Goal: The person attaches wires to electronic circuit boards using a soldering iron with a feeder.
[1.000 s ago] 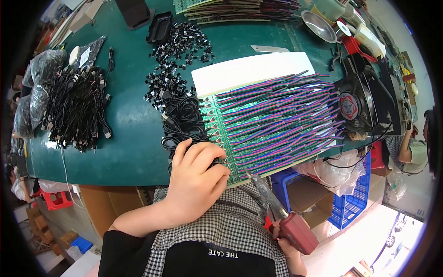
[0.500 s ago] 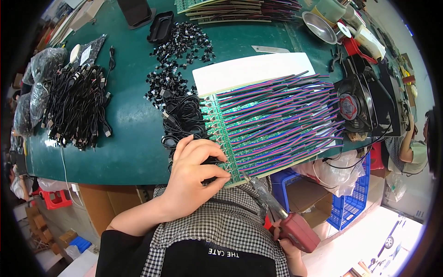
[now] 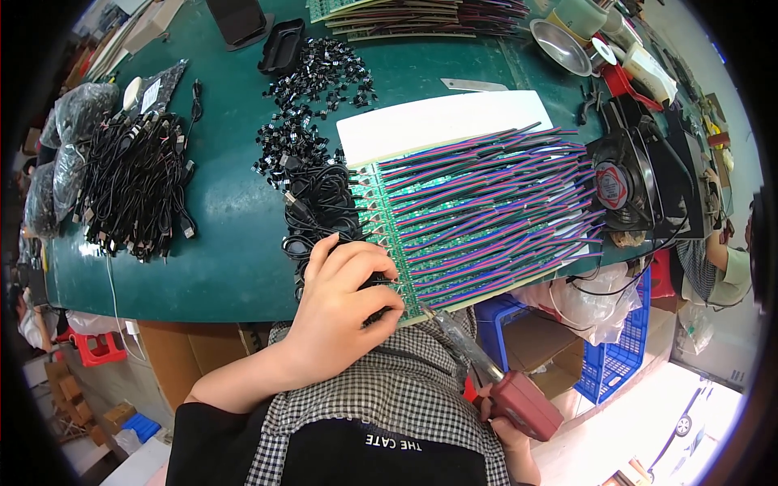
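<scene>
My left hand (image 3: 339, 312) rests over the near left corner of a green circuit board panel (image 3: 374, 212). Its thumb and index finger are pinched on the end of a thin cable at the board's edge; the fingertips hide most of it. A red-handled soldering gun (image 3: 525, 403) is gripped by my right hand (image 3: 506, 433), below the table edge. Its tip meets or nearly meets the board just right of my left fingertips. Rows of blue, pink and black wires (image 3: 494, 217) run rightward from the panel. Black cables (image 3: 318, 202) lie bundled along its left side.
Small black parts (image 3: 312, 97) are scattered behind the cables. A larger pile of black cables (image 3: 138, 186) lies left. A white sheet (image 3: 446, 121), a blade (image 3: 474, 85), a fan (image 3: 620, 186) and a metal bowl (image 3: 559, 49) surround the panel. A blue crate (image 3: 612, 364) stands below.
The soldering gun's tip has shifted slightly left, closer to my left fingertips. My left hand stays nearly in place, its pinch a little tighter.
</scene>
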Demonstrator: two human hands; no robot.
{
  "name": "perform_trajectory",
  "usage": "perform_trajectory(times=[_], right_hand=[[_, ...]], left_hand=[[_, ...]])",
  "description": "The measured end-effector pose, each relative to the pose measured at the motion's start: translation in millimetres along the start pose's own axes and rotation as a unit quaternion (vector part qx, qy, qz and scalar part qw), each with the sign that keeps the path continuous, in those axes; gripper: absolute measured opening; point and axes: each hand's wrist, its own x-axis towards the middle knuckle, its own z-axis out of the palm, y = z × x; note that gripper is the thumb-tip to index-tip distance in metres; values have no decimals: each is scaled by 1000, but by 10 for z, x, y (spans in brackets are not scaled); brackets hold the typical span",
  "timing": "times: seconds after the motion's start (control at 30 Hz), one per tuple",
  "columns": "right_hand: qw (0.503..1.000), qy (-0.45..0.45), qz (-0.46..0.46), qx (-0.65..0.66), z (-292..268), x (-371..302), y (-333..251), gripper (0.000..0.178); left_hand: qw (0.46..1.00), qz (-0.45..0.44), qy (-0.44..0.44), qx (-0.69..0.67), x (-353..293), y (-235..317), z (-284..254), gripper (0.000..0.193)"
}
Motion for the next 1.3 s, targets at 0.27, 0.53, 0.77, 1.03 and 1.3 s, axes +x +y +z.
perform_trajectory(times=[0.27, 0.53, 0.77, 1.03, 1.3], right_hand=[[996, -18, -43, -73, -124, -38, 196, 69], [981, -58, -143, -121, -72, 135, 44, 66], [974, -81, -157, -139, -69, 129, -18, 65], [980, 61, -15, 188, 195, 140, -183, 59], [979, -95, -87, 157, -76, 416, 573, 58]], left_hand=[[996, 34, 23, 80, 20, 61, 59, 17], [995, 32, -6, 90, 71, 108, 26, 18], [993, 30, -7, 114, 124, 194, 29, 17], [987, 29, -15, 154, 122, 184, -17, 13], [972, 63, -27, 224, 87, 256, 64, 10]])
